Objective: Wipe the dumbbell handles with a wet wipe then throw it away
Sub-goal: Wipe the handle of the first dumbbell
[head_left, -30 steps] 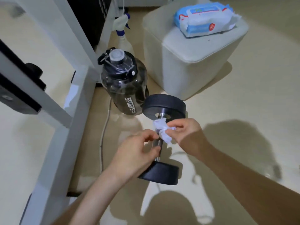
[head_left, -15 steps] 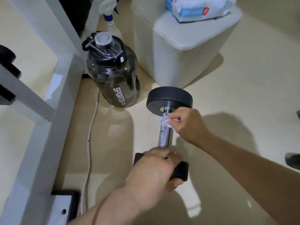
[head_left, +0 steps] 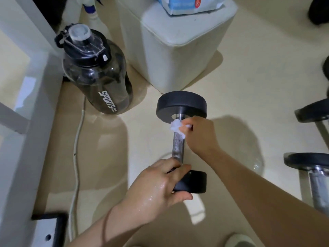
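Wet wipe pressed on the top of a dumbbell handle

The dumbbell (head_left: pixel 181 106) is over the cream floor (head_left: pixel 249 86), just beside a dark sports bottle (head_left: pixel 99 81) and in front of a pale stool (head_left: pixel 178 56). It has two round black weights and a shiny metal handle (head_left: pixel 178 147) with a rough grip pattern. The left hand (head_left: pixel 156 191) grips the near weight, fingers (head_left: pixel 178 168) curled over its edge and thumb under. The right hand (head_left: pixel 200 136) pinches a crumpled white wet wipe (head_left: pixel 175 126) against the handle, just below the far weight. A pack of wipes (head_left: pixel 192 4) lies on the stool. A second dumbbell (head_left: pixel 315 175) is at the right.
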Action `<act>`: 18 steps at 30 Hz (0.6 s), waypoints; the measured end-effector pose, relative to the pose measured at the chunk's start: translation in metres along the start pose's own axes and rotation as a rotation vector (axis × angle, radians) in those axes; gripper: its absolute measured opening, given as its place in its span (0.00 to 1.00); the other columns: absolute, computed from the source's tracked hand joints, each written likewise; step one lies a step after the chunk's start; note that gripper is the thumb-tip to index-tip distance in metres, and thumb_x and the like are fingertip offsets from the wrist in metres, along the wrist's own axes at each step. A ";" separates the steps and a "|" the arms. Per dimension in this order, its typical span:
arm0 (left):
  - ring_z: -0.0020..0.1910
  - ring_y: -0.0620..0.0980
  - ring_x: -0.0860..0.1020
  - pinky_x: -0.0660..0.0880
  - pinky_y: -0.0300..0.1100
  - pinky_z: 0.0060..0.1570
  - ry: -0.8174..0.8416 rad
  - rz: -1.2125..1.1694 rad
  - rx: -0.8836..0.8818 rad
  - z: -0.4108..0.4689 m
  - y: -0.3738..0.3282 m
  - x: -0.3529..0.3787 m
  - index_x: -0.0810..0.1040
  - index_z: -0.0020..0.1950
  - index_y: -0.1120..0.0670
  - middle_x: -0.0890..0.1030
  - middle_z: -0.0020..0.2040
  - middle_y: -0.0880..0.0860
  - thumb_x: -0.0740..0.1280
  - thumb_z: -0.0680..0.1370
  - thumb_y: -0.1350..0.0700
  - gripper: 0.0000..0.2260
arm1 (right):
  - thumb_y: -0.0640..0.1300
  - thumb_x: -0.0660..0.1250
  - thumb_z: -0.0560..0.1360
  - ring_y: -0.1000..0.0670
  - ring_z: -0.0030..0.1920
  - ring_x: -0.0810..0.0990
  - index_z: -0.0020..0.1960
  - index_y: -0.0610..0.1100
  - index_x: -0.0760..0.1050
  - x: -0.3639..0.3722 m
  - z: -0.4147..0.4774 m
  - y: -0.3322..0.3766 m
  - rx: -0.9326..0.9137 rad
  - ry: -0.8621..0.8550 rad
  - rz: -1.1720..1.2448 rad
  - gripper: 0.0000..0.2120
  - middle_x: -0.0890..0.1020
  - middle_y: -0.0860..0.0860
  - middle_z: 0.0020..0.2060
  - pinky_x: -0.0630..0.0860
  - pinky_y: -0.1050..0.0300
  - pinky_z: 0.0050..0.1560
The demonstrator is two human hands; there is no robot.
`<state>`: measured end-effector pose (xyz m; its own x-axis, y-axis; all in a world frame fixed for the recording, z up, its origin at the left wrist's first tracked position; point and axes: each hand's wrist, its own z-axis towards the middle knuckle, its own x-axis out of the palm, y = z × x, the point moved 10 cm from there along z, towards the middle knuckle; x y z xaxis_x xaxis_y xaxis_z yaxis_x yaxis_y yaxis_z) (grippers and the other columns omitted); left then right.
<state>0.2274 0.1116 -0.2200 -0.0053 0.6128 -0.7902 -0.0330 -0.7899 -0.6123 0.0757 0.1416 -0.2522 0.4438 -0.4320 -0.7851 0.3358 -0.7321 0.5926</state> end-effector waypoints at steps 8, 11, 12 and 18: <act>0.52 0.47 0.78 0.75 0.38 0.50 -0.103 -0.050 0.030 -0.007 0.004 -0.007 0.77 0.62 0.52 0.79 0.56 0.47 0.68 0.71 0.39 0.25 | 0.55 0.57 0.67 0.48 0.40 0.78 0.41 0.44 0.81 0.008 0.003 0.007 -0.016 0.037 -0.016 0.18 0.81 0.48 0.39 0.69 0.60 0.39; 0.51 0.45 0.77 0.72 0.36 0.49 -0.088 -0.071 -0.002 -0.006 0.003 -0.007 0.78 0.60 0.51 0.80 0.54 0.47 0.67 0.69 0.39 0.24 | 0.50 0.67 0.69 0.50 0.34 0.78 0.37 0.47 0.81 0.021 -0.031 0.003 -0.055 0.156 -0.041 0.08 0.83 0.51 0.34 0.74 0.59 0.38; 0.50 0.44 0.76 0.72 0.35 0.48 -0.069 -0.081 -0.014 -0.004 0.002 -0.007 0.78 0.59 0.51 0.80 0.53 0.46 0.67 0.69 0.39 0.24 | 0.49 0.68 0.69 0.50 0.35 0.78 0.37 0.47 0.81 0.024 -0.038 0.006 -0.072 0.194 -0.054 0.07 0.83 0.50 0.35 0.75 0.58 0.40; 0.58 0.46 0.73 0.71 0.37 0.57 -0.022 -0.143 -0.008 -0.008 0.003 0.000 0.73 0.65 0.47 0.74 0.59 0.47 0.70 0.71 0.44 0.23 | 0.44 0.68 0.70 0.52 0.28 0.70 0.29 0.45 0.73 -0.001 -0.005 -0.007 0.050 0.012 0.075 0.12 0.74 0.52 0.25 0.66 0.61 0.31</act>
<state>0.2352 0.1089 -0.2220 -0.0235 0.7193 -0.6943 -0.0272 -0.6947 -0.7188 0.0768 0.1499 -0.2543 0.4764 -0.4802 -0.7365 0.2597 -0.7234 0.6397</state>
